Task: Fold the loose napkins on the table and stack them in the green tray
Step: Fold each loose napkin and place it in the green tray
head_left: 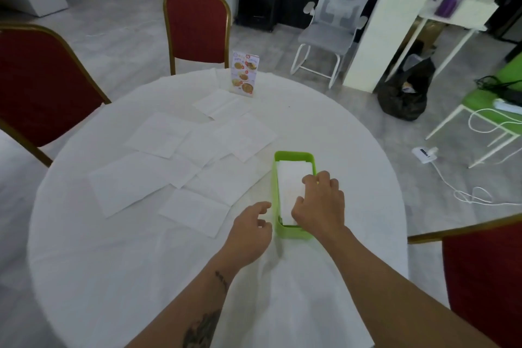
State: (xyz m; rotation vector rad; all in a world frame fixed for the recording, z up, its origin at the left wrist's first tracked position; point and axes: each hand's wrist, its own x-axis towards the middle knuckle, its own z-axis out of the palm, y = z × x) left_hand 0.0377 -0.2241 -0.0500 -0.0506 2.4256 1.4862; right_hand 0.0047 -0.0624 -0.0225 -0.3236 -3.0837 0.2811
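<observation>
A round table (324, 121) covered in a white cloth is seen from above. A green tray (292, 156) is set right of the tabletop's centre, towards the near edge, its long side running away from the viewer. Folded napkins (291, 186) are stacked inside it and fill most of its width.

The right hand (320, 202) is laid over the near right part of the tray, palm down, with its fingers (313, 178) spread and resting on the top folded napkin; nothing is pinched or enclosed by it. The left hand (250, 230) is held just beside the tray's left wall, loosely open with the fingers slightly curled, and nothing is gripped by it; whether the tray wall is touched cannot be told.

Loose napkins (158, 169) are spread flat and unfolded across the left and middle of the tabletop, several overlapping one another at their corners. One more is laid near the far edge, in front of an upright menu card (245, 74).

Red chairs (197, 28) are placed around the table.
</observation>
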